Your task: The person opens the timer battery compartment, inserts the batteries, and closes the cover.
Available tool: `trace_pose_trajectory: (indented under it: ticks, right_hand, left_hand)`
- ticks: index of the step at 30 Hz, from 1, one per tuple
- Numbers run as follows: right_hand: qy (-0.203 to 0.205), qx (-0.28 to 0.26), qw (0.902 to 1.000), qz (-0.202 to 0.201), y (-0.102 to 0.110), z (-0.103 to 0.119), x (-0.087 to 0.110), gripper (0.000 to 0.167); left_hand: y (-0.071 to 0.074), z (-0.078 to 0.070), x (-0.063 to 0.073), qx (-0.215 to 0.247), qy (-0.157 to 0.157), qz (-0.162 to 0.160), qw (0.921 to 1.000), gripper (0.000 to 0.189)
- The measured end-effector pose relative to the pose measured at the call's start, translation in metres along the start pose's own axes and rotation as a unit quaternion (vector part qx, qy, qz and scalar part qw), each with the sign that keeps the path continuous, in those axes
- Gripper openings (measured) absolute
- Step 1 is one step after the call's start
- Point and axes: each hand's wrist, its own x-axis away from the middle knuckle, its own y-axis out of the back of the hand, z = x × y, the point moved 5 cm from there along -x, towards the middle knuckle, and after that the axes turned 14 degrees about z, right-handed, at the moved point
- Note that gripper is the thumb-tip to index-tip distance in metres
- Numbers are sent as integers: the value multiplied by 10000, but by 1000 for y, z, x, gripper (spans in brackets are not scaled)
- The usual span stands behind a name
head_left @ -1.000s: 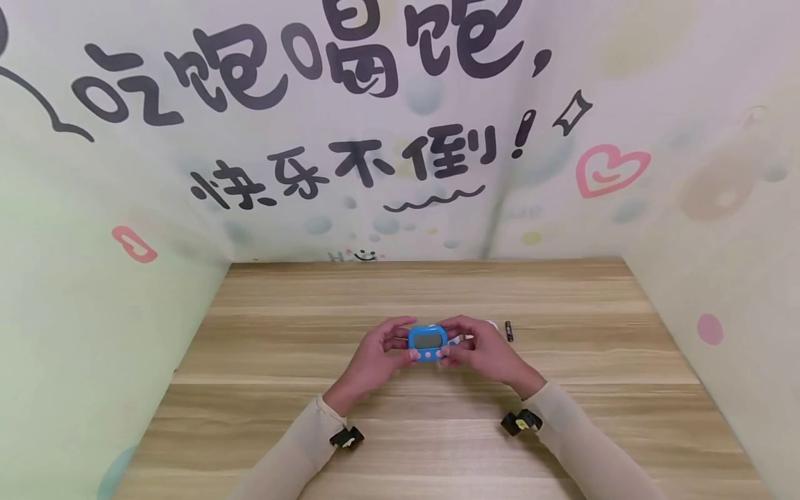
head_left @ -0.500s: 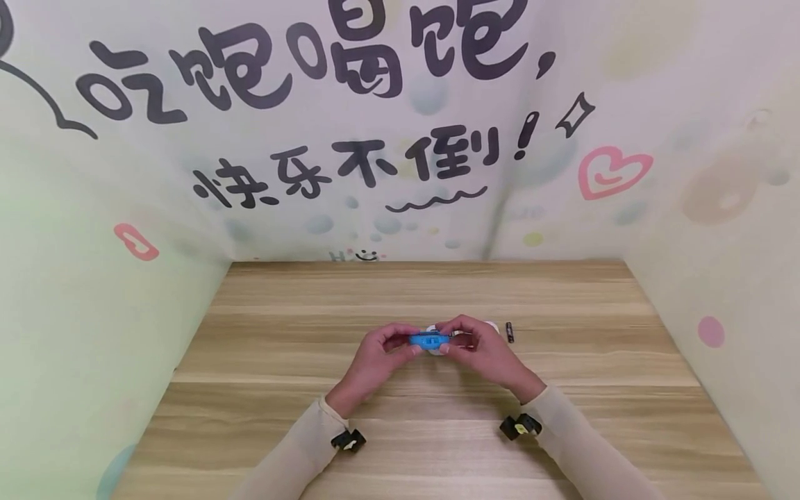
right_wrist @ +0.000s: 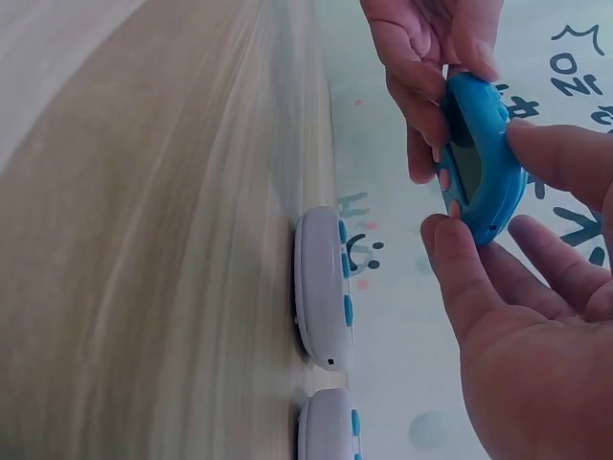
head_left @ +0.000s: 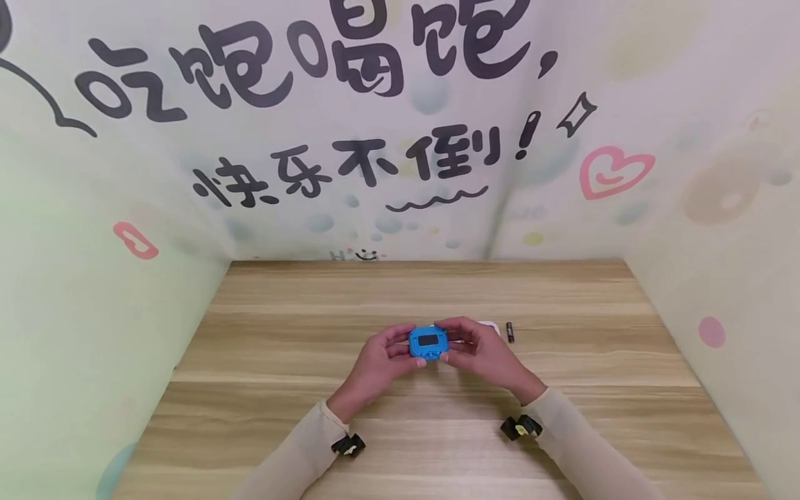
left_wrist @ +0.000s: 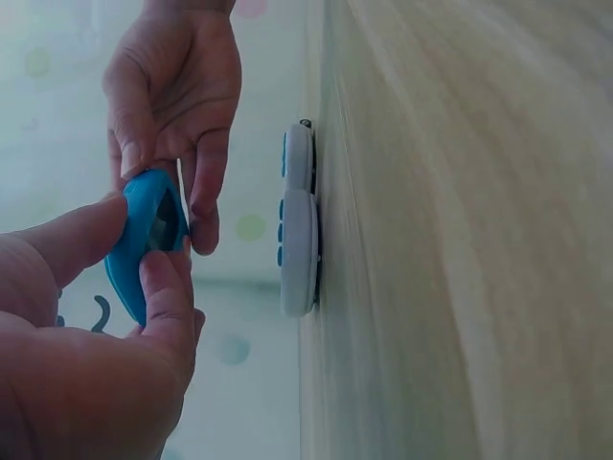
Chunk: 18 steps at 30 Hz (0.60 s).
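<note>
A small blue digital timer (head_left: 428, 353) is held up between both hands over the table. In the head view its back faces up, with a dark rectangle in the middle. My left hand (head_left: 375, 361) pinches its left end between thumb and fingers. At the other end, my right hand (head_left: 487, 353) grips it the same way. The right wrist view shows the timer's screen (right_wrist: 466, 168) and pink buttons on the side turned away from the head camera.
Two white timers with blue buttons, one nearer (right_wrist: 321, 287) and one at the lower edge (right_wrist: 328, 426), lie on the wooden table (head_left: 431, 444). A dark AAA-type battery (head_left: 510, 332) lies right of my right hand. Printed walls enclose the table's back and sides.
Both hands have turned the blue timer over: its screen faced the head camera, then its edge, and now its back. The hands have barely shifted; the battery has stayed put.
</note>
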Motion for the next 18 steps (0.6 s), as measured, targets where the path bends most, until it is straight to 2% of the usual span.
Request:
trace_pose_trajectory:
  ticks: [7, 13, 18]
  right_hand:
    - [-121, -67, 9999, -35, -2, 0, 1, 57]
    - [-144, 158, 9998, -47, -1, -3, 1, 60]
    - [-52, 325, 9994, -53, -1, 0, 3, 53]
  left_hand:
    - [-1, 0, 0, -4, -8, -6, 10000, 69]
    - [-2, 2, -3, 81, 17, 71, 9999, 76]
    - [-1, 4, -3, 93, -30, 65, 9999, 68]
